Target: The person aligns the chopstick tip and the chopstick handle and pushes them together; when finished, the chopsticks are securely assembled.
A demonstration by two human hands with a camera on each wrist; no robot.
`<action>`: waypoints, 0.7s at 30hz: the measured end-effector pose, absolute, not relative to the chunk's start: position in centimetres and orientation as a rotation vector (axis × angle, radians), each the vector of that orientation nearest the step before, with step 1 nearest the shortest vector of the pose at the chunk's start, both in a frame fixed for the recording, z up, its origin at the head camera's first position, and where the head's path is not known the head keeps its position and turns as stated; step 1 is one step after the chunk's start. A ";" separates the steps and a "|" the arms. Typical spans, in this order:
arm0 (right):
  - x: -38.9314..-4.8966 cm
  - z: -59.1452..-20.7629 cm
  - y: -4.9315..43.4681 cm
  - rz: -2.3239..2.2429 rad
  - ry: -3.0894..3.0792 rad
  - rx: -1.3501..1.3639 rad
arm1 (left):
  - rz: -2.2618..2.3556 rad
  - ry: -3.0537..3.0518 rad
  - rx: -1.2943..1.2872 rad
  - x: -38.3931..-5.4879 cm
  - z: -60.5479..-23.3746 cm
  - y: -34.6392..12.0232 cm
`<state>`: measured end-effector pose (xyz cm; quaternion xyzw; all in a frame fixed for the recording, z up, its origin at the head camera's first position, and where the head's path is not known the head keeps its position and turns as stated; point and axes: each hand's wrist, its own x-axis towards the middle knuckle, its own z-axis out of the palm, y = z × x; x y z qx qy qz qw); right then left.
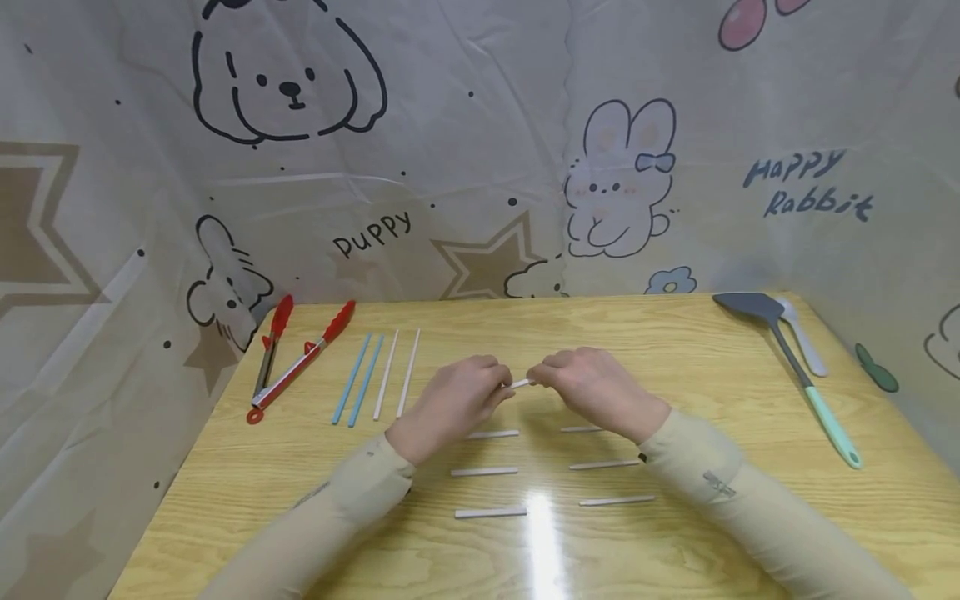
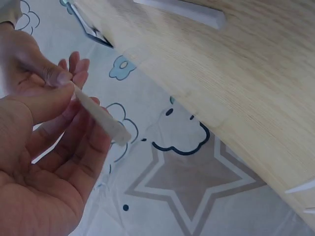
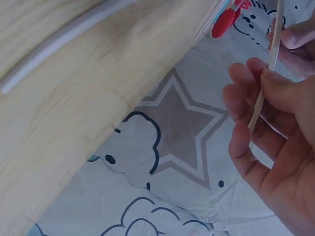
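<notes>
Both hands meet above the middle of the table on one slim white chopstick-like stick [image 1: 521,383]. My left hand [image 1: 463,398] pinches it between thumb and fingers; in the left wrist view its blunt, thicker end [image 2: 110,125] juts out past the fingers. On the other side, my right hand [image 1: 596,390] also pinches the stick, which the right wrist view shows as a thin length [image 3: 273,54] running up toward the left hand. Below the hands lie short white pieces in two columns, a left one [image 1: 490,514] and a right one [image 1: 617,502] among them.
Red-tipped tongs [image 1: 300,362] lie spread at the table's left, beside two blue sticks [image 1: 358,379] and two long pale sticks [image 1: 397,375]. A grey spatula with a mint handle [image 1: 802,367] and a pale utensil [image 1: 806,337] lie at the right. A printed cloth hangs behind.
</notes>
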<state>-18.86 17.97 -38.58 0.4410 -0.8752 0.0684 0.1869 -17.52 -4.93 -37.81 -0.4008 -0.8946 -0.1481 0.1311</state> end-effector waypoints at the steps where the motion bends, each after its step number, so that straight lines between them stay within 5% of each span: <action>1: -18.9 -38.5 17.9 0.176 -2.452 1.251 | -0.427 -2.604 -1.154 -17.5 -37.8 -4.8; 21: -18.9 -38.3 19.3 0.215 -2.535 1.167 | -0.590 -2.874 -0.736 -20.8 -38.8 -7.1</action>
